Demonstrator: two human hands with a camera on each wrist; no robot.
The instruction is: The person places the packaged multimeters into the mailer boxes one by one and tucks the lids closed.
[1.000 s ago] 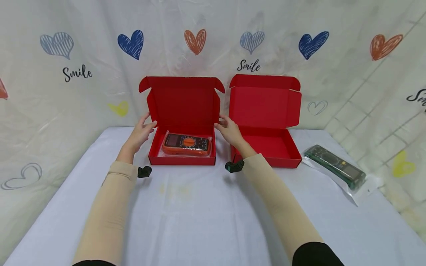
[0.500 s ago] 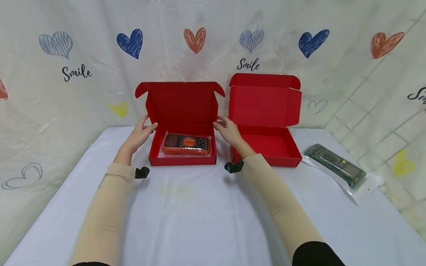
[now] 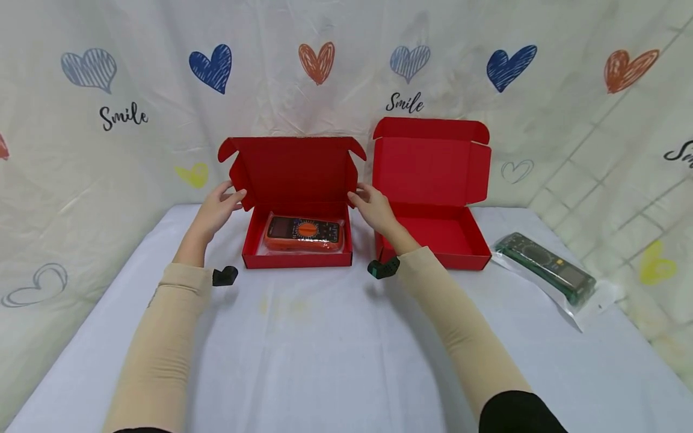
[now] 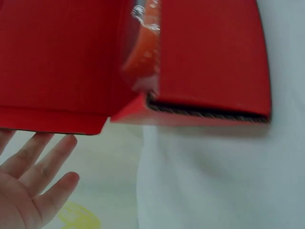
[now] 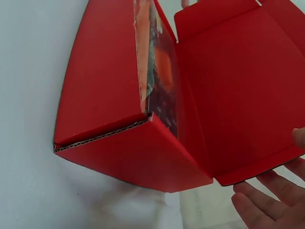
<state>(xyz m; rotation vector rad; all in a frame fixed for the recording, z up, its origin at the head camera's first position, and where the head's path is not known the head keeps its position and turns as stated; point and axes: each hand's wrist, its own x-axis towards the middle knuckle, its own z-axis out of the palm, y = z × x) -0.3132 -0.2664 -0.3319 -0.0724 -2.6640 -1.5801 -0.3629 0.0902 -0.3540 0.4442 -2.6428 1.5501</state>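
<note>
An orange-and-black multimeter [image 3: 305, 234] in clear wrapping lies in the left red box, whose lid [image 3: 298, 168] stands raised and leans a little forward. My left hand [image 3: 215, 210] holds the lid's left side flap at its edge, the thumb in front and fingertips behind. In the left wrist view its thumb is out of sight; the other fingers [image 4: 57, 155] reach behind the flap. At the opposite flap, my right hand [image 3: 375, 210] pinches the edge. In the right wrist view its thumb [image 5: 299, 137] shows over the inner side, with the fingers behind.
To the right, a second red box [image 3: 433, 231] stands with its lid raised, close beside my right hand. A green multimeter [image 3: 544, 267] in a clear bag lies farther right. A white cloth [image 3: 314, 349] covers the table, and a printed curtain [image 3: 346, 66] hangs behind.
The left box's lid has tipped forward and its top edge sits lower. My left hand has moved outward to the left with the flap; my right hand has barely shifted.
</note>
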